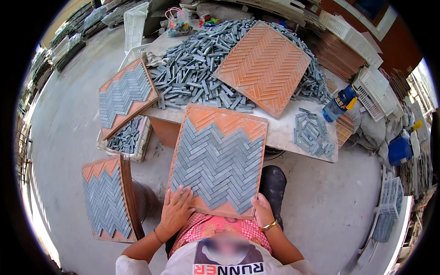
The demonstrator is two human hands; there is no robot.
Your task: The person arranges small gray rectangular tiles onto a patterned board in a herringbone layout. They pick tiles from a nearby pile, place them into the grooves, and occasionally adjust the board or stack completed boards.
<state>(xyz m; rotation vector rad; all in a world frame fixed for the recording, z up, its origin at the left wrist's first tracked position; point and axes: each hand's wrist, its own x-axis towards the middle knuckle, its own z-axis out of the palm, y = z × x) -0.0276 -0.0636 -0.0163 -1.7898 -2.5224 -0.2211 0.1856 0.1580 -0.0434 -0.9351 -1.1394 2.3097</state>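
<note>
Head view: your work surface is a pale table (pixel 279 133) standing on a smooth grey floor (pixel 321 197), with brown boards (pixel 339 55) stacked at the upper right and white crates around the edges of the room. On the table you have one large heap of grey strips (pixel 197 64) and, by its right corner, one small batch of strips (pixel 314 133); both are too crowded to count.

Four orange trays show their ribbed faces. One is your held tray (pixel 197 117), in front of you between lap and table, zigzag rows of strips covering most of it, its top bare; you cannot tell whether it touches the table edge. One bare tray (pixel 263 68) lies tilted on the heap, one part-filled tray (pixel 137 107) leans at the table's left end above a strip-filled crate (pixel 143 142), and one tops a stack (pixel 126 197) at your left. You also have one blue bottle (pixel 337 107) on the table and one blue jug (pixel 398 151) farther right.

Both your hands are on the held tray: your left hand (pixel 178 206) lies flat, fingers spread over its lower left corner, while your right hand (pixel 263 211) pinches its lower right edge
</note>
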